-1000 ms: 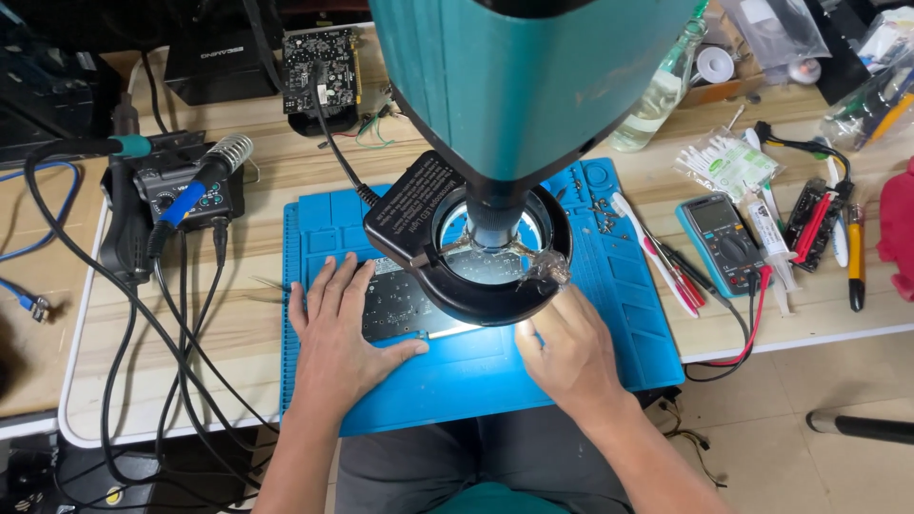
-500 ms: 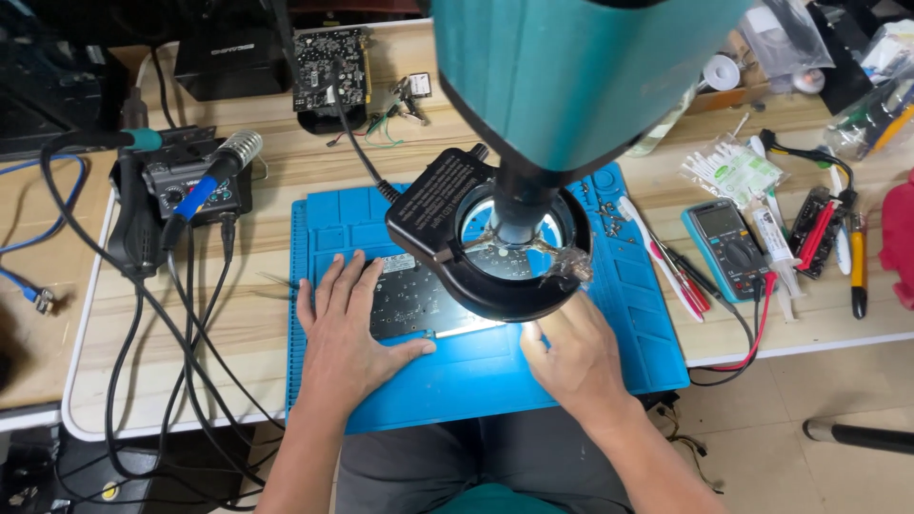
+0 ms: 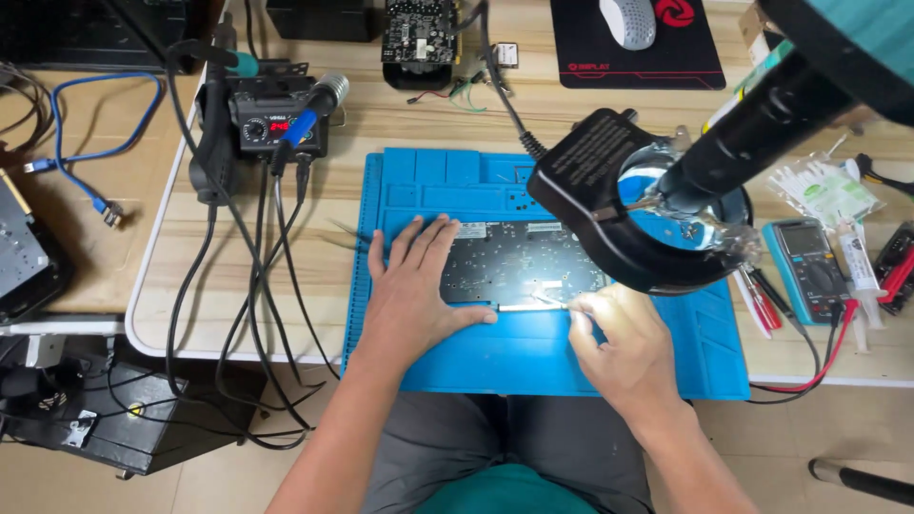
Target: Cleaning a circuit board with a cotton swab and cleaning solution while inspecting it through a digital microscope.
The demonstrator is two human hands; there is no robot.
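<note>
Now clear of the magnifier lamp [image 3: 640, 205]: left hand [image 3: 411, 290] flat, released, pressing the circuit board [image 3: 522, 269] onto the blue mat [image 3: 495, 357]; right hand [image 3: 624, 347] clenched on a thin tool [image 3: 562, 303] at its near edge.

Matt blue rubbery mat [image 3: 495, 357], smooth w/ moulded trays. Dark matt circuit board [image 3: 524, 266], shiny metal strip along near edge. Pale wood-grain desk [image 3: 238, 276], satin. Glossy black plastic ring lamp [image 3: 609, 190], glass lens. Black cloth mouse pad [image 3: 590, 48]. Rubbery black cables [image 3: 228, 247].
</note>
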